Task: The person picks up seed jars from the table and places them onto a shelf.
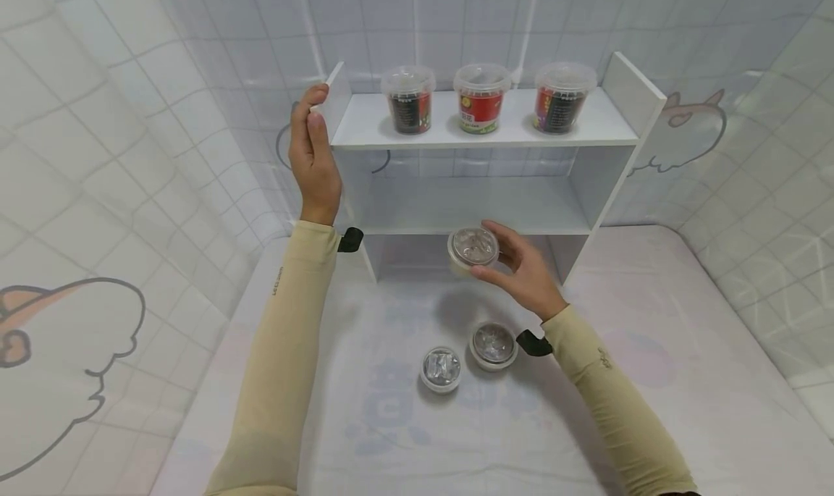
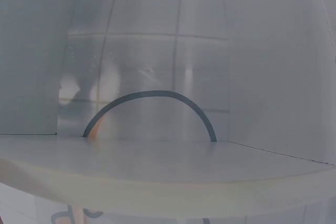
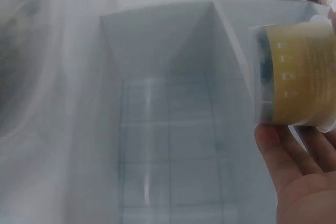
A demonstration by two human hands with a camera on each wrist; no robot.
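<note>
My left hand (image 1: 316, 166) holds the upper front corner of the white shelf unit's (image 1: 625, 141) left side panel, fingers at the outer side and thumb near the front edge. In the left wrist view only the shelf board (image 2: 157, 161) and panels appear, not the hand. My right hand (image 1: 524, 271) grips a lidded plastic tub (image 1: 474, 247) by its side, in front of the middle shelf. A yellow label wraps that tub (image 3: 299, 72) in the right wrist view. Two more lidded tubs stand on the table, one (image 1: 494, 345) below my right hand, another (image 1: 441, 369) to its left.
Along the top shelf stand three clear tubs, a left one (image 1: 408, 101), a middle one (image 1: 481, 99) and a right one (image 1: 565, 99), with dark and red labels. A pale patterned cloth (image 1: 658, 409) covers the table. Tiled-print sheets (image 1: 130, 119) enclose the back and sides.
</note>
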